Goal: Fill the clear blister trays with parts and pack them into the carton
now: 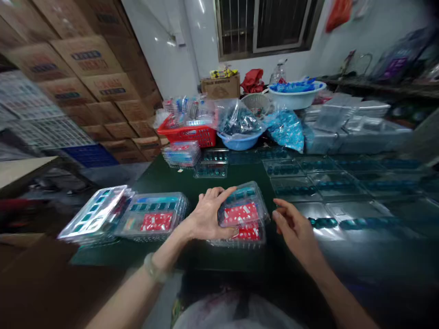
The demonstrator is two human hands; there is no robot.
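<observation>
My left hand point(207, 214) grips the left side of a small stack of clear plastic blister packs point(245, 214) with red cards and teal pieces inside, lying on the dark green table point(178, 176). My right hand point(297, 228) hovers just right of that stack, fingers loosely curved and apart, holding nothing. Left of my hands lie two more piles of filled packs point(154, 217), the outer pile point(98, 212) tilted over the table's edge.
Rows of open clear trays with teal pieces point(329, 183) cover the table's right half. At the back stand a red basket point(190, 132), a blue bowl point(240, 139), a white basin point(297, 96), bags and a cardboard box. Stacked cartons point(96, 77) fill the left wall.
</observation>
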